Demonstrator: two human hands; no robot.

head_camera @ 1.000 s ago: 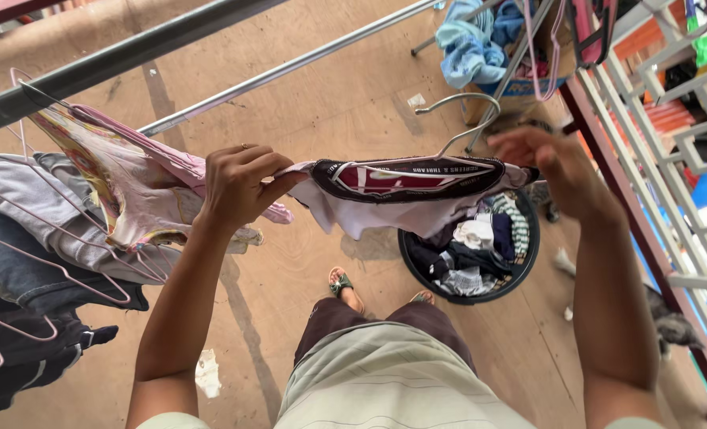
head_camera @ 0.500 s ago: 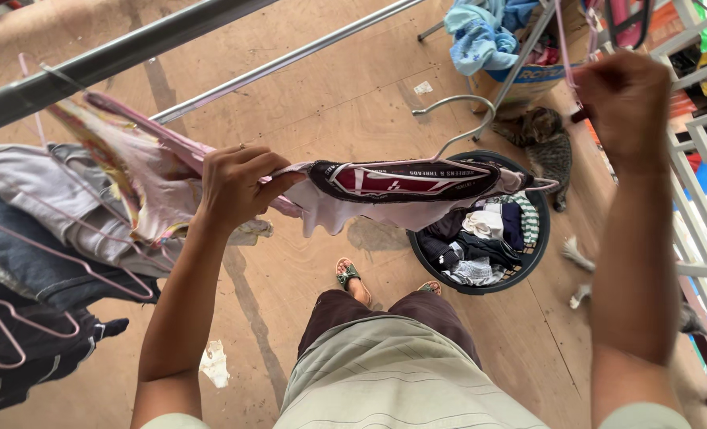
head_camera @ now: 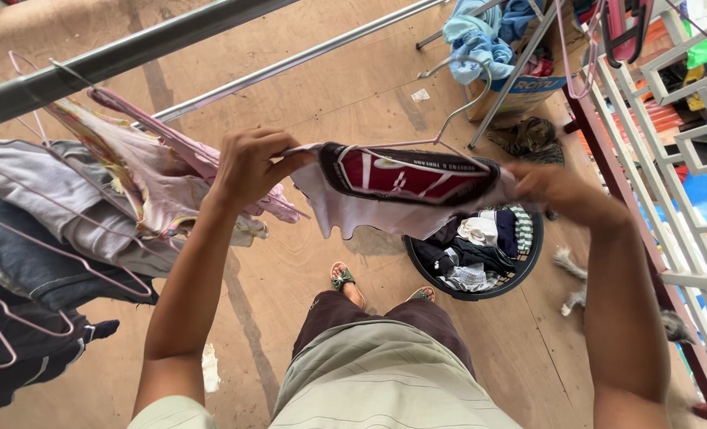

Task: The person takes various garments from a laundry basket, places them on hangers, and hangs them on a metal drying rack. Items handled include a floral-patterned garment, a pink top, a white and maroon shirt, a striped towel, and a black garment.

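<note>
Both hands are up holding one piece of clothing, a pale shirt with a dark red and black collar, stretched out flat between them. The left hand has its grip pinched shut on the shirt's left shoulder edge, fingers curled over the fabric. The right hand is a bit blurry, but its grip looks closed on the other shoulder. A pale wire hanger sits inside the neck, hook poking up just above the shirt between the two grips. Straight below the right grip there's a round dark laundry basket full of clothes on the wooden floor. Left of the left grip, more clothes hang on a metal rail. A tabby cat lies just beyond the right grip.
</note>
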